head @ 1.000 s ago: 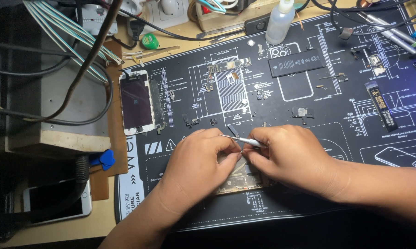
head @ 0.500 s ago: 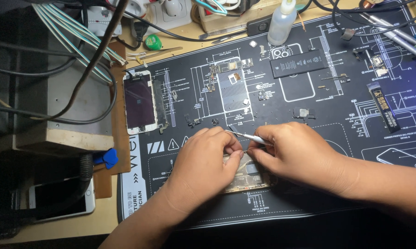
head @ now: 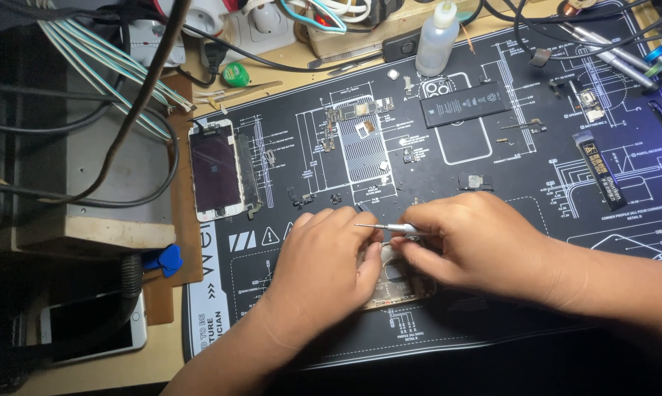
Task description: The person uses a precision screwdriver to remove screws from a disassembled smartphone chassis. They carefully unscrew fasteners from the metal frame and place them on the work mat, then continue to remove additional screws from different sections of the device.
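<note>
My left hand [head: 323, 268] rests over an opened phone body [head: 400, 282] lying on the black repair mat [head: 492, 176], pressing it down. My right hand [head: 477, 246] grips a thin silver tool [head: 393, 228], like tweezers or a fine screwdriver, with its tip pointing left over the phone, close to my left fingers. Most of the phone body is hidden under both hands.
A detached phone screen [head: 215, 170] lies at the mat's left. A black battery [head: 464, 103], a small circuit board [head: 356, 111], a black strip [head: 599, 169] and several tiny parts sit farther back. A white dropper bottle [head: 437, 40], cables and another phone [head: 89, 334] surround the mat.
Both hands stay over the phone body with only slight shifts; the silver tool's tip has moved a little left toward my left fingers.
</note>
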